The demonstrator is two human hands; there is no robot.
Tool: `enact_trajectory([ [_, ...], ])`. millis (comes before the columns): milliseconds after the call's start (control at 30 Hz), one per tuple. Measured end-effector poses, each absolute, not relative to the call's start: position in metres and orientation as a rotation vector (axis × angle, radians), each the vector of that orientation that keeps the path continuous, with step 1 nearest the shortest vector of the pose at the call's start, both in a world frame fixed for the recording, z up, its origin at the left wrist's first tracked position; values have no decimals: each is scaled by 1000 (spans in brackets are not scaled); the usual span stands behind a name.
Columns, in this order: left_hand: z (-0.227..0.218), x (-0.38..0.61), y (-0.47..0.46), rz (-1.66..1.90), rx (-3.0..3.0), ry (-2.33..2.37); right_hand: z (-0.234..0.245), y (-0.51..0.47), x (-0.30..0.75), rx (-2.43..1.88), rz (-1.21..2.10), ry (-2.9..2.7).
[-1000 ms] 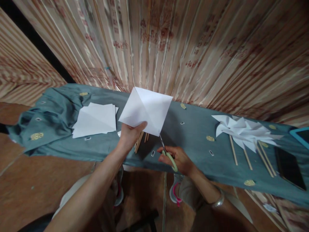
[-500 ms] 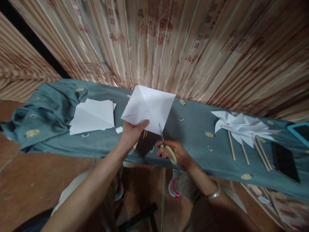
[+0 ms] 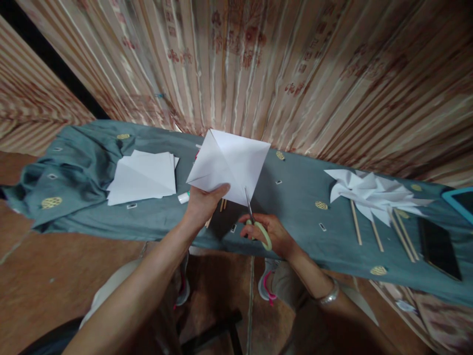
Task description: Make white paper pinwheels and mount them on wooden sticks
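My left hand pinches a square sheet of white paper by its near left edge, thumb on top and fingers hidden beneath. Diagonal creases cross the sheet, and a slit shows near its left corner. In my right hand is a pair of scissors with pale green handles. Its blades lie at the sheet's near corner, pointing toward the middle along a crease. Below the sheet, a few wooden sticks poke out, and a white glue stick lies by my left hand, partly covered.
A stack of white paper rests at the left on the green tablecloth. Toward the right lie white paper pinwheels on wooden sticks, a black phone and a blue-edged device. A pleated curtain hangs behind.
The whole view has shifted very slightly. Both hands, the paper and the scissors keep nearly the same positions relative to one another.
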State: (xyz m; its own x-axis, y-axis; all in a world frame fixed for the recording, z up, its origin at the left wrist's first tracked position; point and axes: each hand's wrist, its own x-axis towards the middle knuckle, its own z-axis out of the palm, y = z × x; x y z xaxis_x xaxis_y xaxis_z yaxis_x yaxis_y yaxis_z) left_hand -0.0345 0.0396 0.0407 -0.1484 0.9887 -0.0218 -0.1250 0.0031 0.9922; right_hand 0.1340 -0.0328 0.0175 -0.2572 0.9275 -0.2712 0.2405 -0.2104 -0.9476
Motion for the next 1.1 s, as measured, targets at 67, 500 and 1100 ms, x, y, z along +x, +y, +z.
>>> enact_trajectory([
  [67,40,-35,40,1365,1033,1225,17,-33,134,-1412,1489,-1490],
  [500,38,-36,42,1364,1050,1240,19,-34,135,-1414,1513,-1475],
  [1100,35,-38,43,1376,1136,1246,17,-33,133,-1413,1510,-1460],
])
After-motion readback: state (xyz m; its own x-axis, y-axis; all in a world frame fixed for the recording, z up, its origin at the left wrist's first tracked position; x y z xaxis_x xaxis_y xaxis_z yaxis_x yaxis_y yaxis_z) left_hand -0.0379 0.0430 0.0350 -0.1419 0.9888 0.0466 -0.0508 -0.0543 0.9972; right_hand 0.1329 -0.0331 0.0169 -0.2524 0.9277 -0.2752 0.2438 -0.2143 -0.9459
